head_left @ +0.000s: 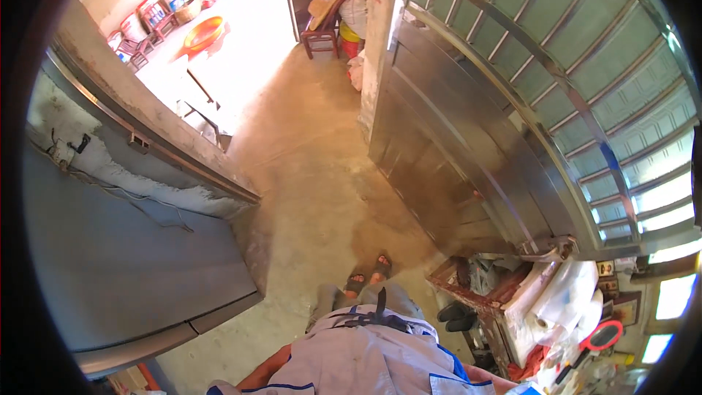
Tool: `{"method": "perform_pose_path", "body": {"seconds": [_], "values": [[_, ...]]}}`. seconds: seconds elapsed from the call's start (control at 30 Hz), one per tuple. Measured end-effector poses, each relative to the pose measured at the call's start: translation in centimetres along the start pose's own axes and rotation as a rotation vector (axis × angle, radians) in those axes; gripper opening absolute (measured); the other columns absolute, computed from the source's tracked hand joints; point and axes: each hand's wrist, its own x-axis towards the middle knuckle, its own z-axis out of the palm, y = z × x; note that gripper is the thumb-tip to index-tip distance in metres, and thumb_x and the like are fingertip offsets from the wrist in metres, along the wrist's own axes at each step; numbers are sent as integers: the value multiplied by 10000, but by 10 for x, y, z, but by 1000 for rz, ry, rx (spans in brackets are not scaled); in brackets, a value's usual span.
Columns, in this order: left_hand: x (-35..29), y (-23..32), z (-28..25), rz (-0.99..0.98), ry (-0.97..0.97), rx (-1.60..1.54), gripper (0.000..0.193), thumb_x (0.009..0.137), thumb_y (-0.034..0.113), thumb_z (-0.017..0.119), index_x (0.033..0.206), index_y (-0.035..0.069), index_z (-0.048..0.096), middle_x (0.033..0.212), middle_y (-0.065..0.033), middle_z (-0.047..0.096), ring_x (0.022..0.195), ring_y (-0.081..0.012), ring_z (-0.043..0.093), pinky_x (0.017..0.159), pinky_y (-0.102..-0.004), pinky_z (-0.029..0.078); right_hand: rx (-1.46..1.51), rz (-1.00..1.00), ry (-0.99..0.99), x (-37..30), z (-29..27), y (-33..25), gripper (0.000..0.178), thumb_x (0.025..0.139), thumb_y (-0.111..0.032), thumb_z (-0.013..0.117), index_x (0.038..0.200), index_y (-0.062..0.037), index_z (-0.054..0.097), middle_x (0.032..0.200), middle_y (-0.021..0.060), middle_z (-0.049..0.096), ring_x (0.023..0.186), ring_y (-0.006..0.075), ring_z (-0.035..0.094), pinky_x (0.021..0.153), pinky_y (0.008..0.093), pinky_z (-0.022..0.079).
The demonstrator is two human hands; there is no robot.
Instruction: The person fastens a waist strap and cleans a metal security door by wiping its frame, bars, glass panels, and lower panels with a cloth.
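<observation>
Neither of my hands shows. A short stretch of my left arm (269, 367) runs beside my light work shirt (365, 355) at the lower edge, and a sliver of my right arm (484, 376) appears on the other side. What either hand holds or touches is hidden. Below me are my feet in dark sandals (381, 267) on a concrete floor (307, 227), one a little ahead of the other. A doorway lies ahead, with a metal door (446, 132) swung inward on the right.
A grey fridge-like cabinet (139, 278) lines the left. On the right, a worn wooden stand (504, 322) carries plastic rolls and a red-rimmed mirror (605, 335). Beyond the doorway are a chair with a straw hat (322, 9), stuffed sacks (355, 11) and an orange basin (203, 34).
</observation>
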Motion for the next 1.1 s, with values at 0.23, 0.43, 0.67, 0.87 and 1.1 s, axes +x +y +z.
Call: {"method": "perform_pose_path", "body": {"seconds": [0.23, 0.43, 0.67, 0.87, 1.1], "values": [[-80, 115, 40, -289, -239, -305, 285, 946, 141, 560, 1185, -7, 601, 1092, -45, 661, 985, -144, 596, 900, -294, 471, 5, 15, -77, 1, -57, -3, 279, 912, -265, 552, 1070, -57, 651, 996, 180, 681, 942, 306, 670, 799, 409, 528], [-120, 310, 23, -158, -367, -355, 289, 941, 148, 583, 1189, 3, 615, 1128, 10, 627, 997, -107, 578, 903, -275, 463, -6, -163, -227, -4, -96, -6, 295, 914, -273, 556, 1091, -55, 649, 1017, 179, 683, 961, 287, 673, 813, 402, 526], [-68, 412, 48, 96, -139, -438, 137, 869, 54, 600, 1000, 43, 564, 899, 9, 560, 811, -76, 511, 696, -212, 406, -12, -294, -200, 66, -179, -111, 226, 914, -214, 619, 1043, -41, 684, 898, 117, 700, 840, 150, 648, 771, 300, 510], [0, 451, 84, 185, -100, -297, 320, 903, 34, 576, 1219, 7, 528, 925, -3, 578, 825, -84, 534, 745, -240, 442, 302, -345, -174, 106, -154, -188, 225, 911, -199, 637, 1042, -19, 677, 883, 115, 675, 810, 178, 644, 747, 305, 504], [27, 443, 83, 111, -160, -164, 328, 877, -22, 527, 1197, 5, 594, 895, 26, 558, 796, -49, 502, 706, -213, 413, 226, -406, -389, 124, -146, -204, 275, 894, -163, 667, 1114, -6, 617, 896, 102, 674, 822, 153, 643, 734, 306, 510]]}}
